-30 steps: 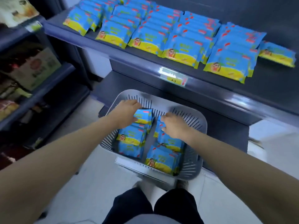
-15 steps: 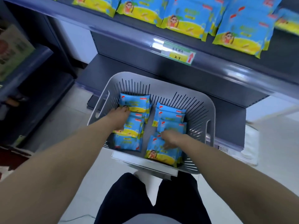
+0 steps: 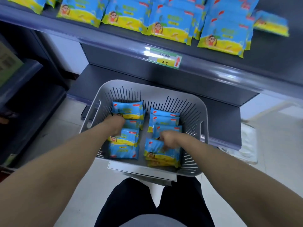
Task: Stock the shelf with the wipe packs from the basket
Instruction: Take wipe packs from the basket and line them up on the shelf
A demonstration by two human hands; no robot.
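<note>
Sliding back from the far packs, both hands now sit mid-basket. The right hand has curled its fingers round the top edge of the front pack at 5 o'clock, so I'd guess that one's coming out next. The left hand is knuckles-up on the 9 o'clock stack, grip hidden, can't tell. The shelf at 12 o'clock already looks pretty full.

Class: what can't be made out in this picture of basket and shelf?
Head view, whether left hand or right hand grips anything: fingers tucked under, blurred.
Head view, count of wipe packs in basket: lower ones covered.
Head view, shelf rows: cut by top edge.
Head view, price tag print: too small.
</note>
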